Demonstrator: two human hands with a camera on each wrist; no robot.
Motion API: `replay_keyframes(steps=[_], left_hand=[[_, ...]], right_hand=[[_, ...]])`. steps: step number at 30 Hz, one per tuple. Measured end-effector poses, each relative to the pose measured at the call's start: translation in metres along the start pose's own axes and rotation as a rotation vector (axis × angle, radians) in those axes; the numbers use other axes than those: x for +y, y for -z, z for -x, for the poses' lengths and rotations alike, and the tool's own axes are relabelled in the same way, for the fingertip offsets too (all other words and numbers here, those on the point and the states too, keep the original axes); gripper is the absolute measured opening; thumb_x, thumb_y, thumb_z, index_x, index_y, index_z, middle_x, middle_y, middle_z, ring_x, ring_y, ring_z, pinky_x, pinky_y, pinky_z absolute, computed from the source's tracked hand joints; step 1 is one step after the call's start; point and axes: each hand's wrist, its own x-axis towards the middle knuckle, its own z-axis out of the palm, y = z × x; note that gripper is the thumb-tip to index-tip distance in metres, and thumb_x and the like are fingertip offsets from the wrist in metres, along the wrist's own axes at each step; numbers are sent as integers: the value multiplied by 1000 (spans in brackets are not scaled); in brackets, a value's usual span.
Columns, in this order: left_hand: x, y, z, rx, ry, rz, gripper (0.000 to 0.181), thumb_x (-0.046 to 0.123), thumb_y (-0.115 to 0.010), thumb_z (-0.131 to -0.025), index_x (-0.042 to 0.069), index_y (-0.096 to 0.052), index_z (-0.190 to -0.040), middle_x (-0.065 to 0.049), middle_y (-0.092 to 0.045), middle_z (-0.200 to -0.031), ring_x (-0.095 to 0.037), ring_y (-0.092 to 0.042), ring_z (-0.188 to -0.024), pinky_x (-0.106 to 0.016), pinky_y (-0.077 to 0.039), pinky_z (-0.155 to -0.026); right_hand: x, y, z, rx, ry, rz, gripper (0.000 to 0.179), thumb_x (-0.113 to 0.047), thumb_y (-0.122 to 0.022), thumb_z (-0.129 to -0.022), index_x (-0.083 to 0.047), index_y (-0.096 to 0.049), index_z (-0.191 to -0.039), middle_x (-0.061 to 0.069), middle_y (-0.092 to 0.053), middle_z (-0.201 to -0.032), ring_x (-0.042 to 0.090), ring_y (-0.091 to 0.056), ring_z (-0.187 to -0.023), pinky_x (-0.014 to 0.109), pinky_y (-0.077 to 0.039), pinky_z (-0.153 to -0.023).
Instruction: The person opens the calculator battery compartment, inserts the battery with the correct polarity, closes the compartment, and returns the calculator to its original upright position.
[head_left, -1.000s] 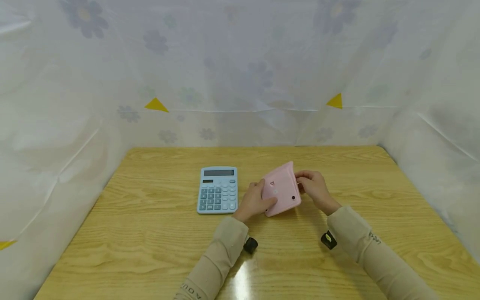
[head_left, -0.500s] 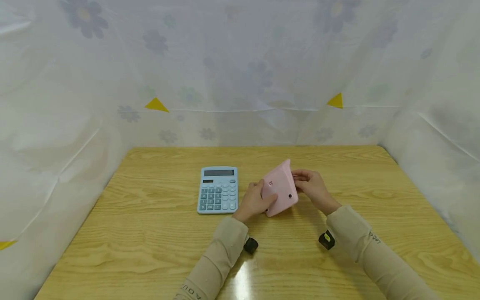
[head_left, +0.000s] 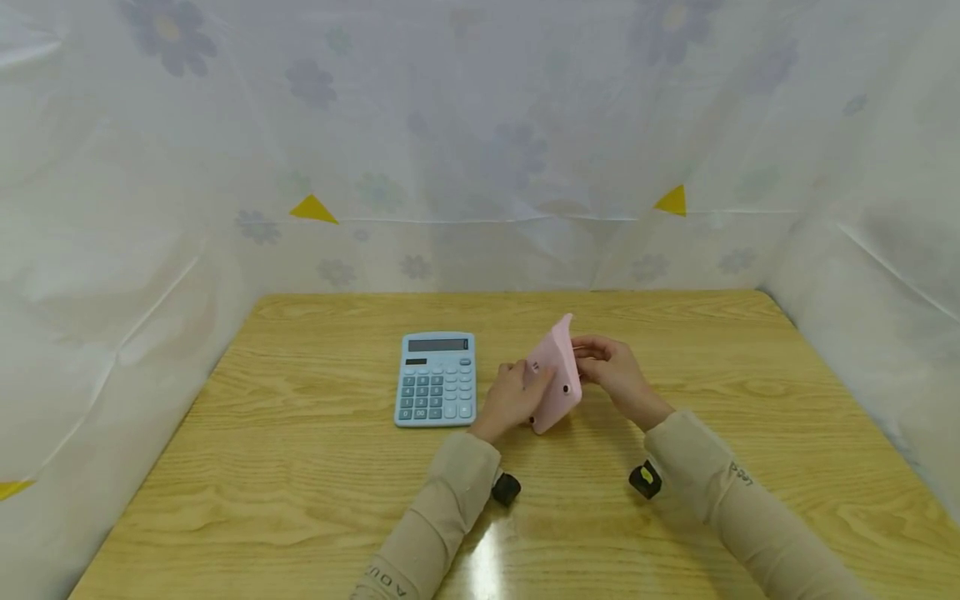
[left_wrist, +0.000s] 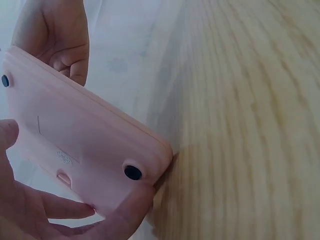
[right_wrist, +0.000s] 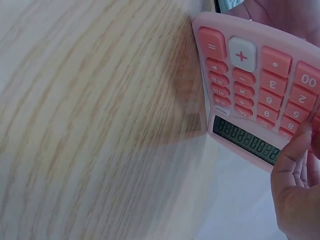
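Note:
My left hand (head_left: 506,402) grips a pink calculator (head_left: 557,402) and holds it tilted up on the table, its back facing me in the head view. In the left wrist view, round black feet show on that pink back, and one lower corner sits right at the wood. My right hand (head_left: 621,379) is on the key side, partly hidden behind the calculator. The right wrist view shows its fingertips at the coral keys (right_wrist: 274,82), beside a display (right_wrist: 245,138) filled with digits. Left of the hands, a light blue calculator (head_left: 436,380) lies flat, face up.
The wooden table (head_left: 285,500) runs back to a pale flowered sheet (head_left: 480,150) that also hangs along both sides. Yellow triangles (head_left: 313,209) mark the sheet. A dark wrist camera (head_left: 506,489) sits under the left sleeve and another dark wrist camera (head_left: 645,480) under the right.
The pink calculator has turned to stand more edge-on, its right side swinging left. My right hand has shifted slightly left with it. The blue calculator has stayed put.

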Motion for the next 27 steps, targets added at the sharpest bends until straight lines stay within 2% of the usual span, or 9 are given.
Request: replay_keyframes(steps=[8, 14, 21, 27], left_hand=[[12, 3, 0, 9, -9, -5, 84, 67, -24, -87, -4, -52, -123, -20, -52, -115, -31, -49, -103, -44, -40, -86], [16, 4, -1, -9, 19, 18, 90, 71, -25, -85, -5, -44, -129, -24, -48, -123, -35, -47, -111, -46, -41, -88], [17, 4, -2, -5, 38, 25, 87, 69, -32, -84, -5, -44, -128, -22, -51, -119, -32, -51, -105, -43, -44, -83], [16, 4, -2, 8, 27, 52, 83, 67, -33, -85, -5, -47, -124, -22, -54, -114, -30, -55, -100, -40, -46, -78]], right_hand=[[1, -3, -1, -21, 13, -46, 35, 2, -48, -89, 12, -45, -122, 6, -60, -96, 10, -60, -81, 29, -50, -69], [5, -5, -2, 9, -15, -23, 33, 1, -46, -91, 10, -45, -122, 6, -60, -97, 9, -60, -81, 29, -51, -69], [10, -10, -3, -18, -28, 11, 33, -1, -44, -92, 11, -45, -124, 9, -59, -99, 9, -59, -81, 29, -50, -70], [12, -13, -1, -76, -129, 9, 40, -14, -41, -97, 9, -39, -129, 16, -55, -111, 9, -58, -83, 33, -49, -74]])
